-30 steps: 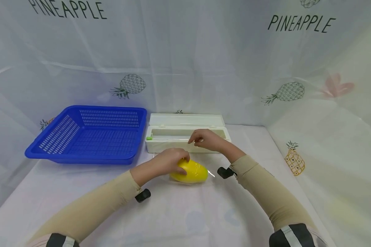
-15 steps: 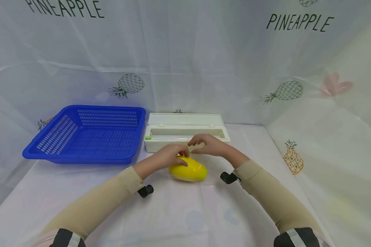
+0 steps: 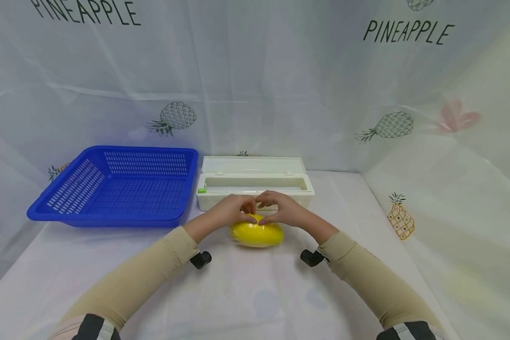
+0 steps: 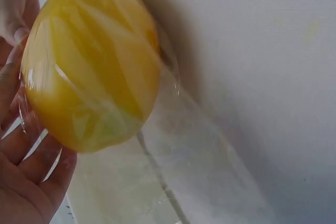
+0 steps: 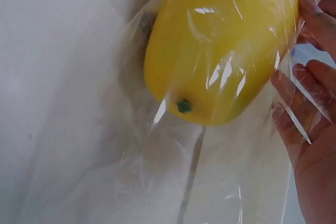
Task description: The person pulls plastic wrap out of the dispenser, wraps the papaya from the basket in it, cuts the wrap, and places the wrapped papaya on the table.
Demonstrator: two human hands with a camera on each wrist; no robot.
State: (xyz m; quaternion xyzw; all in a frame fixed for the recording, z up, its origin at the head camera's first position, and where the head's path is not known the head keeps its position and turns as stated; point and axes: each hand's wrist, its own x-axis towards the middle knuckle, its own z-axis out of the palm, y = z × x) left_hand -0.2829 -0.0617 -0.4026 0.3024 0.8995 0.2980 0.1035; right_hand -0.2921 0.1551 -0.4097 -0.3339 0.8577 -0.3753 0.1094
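Note:
A yellow oval fruit (image 3: 257, 237) with a small green stem end (image 5: 184, 105) lies on the white cloth, covered by clear cling film (image 5: 295, 114). My left hand (image 3: 227, 211) and right hand (image 3: 285, 211) meet above its far side, thumbs close together at the top. Each hand pinches the film there; in the wrist views it stretches over the curled fingers. The film trails off loosely around the fruit in the left wrist view. Behind the hands stands a long white cling film box (image 3: 210, 200) with its lid (image 3: 255, 164) raised.
To the left of the box sits a blue perforated basket (image 3: 110, 218). A green slider (image 3: 201, 191) shows at the box's left front edge. White cloth with pineapple prints (image 3: 394, 125) hangs behind and to the right.
My right hand has come down and left from before the box to meet the left hand over the fruit. The fruit has turned slightly and lies nearly level now.

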